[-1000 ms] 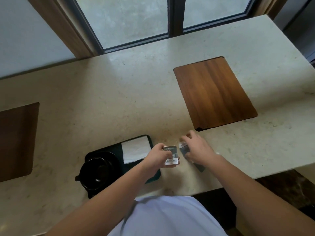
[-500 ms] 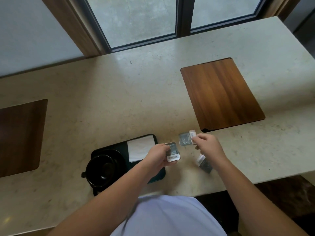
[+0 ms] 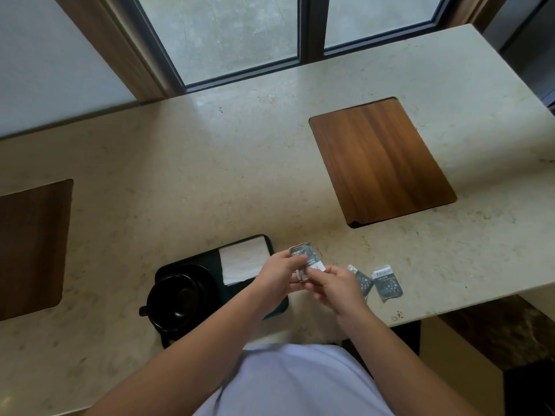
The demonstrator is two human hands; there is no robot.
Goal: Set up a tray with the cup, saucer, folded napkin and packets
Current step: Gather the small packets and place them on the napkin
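A black tray (image 3: 192,259) lies near the counter's front edge. On it stand a black cup (image 3: 177,298) on a black saucer (image 3: 207,274) at the left, and a folded white napkin (image 3: 243,264) at the back right. My left hand (image 3: 279,273) grips a small stack of grey packets (image 3: 309,256) just right of the tray. My right hand (image 3: 333,285) pinches the stack's lower right edge. Two more packets lie on the counter to the right, one (image 3: 362,280) partly behind my right hand and one (image 3: 387,283) in full view.
The beige stone counter (image 3: 210,175) has a wooden inlay board (image 3: 381,160) at the back right and another (image 3: 30,244) at the left. A window (image 3: 270,34) runs along the far side. The counter's front edge drops off just below the loose packets.
My right hand carried the packet it had lifted over to my left hand, and both hands now hold the stack together. The view shifted slightly.
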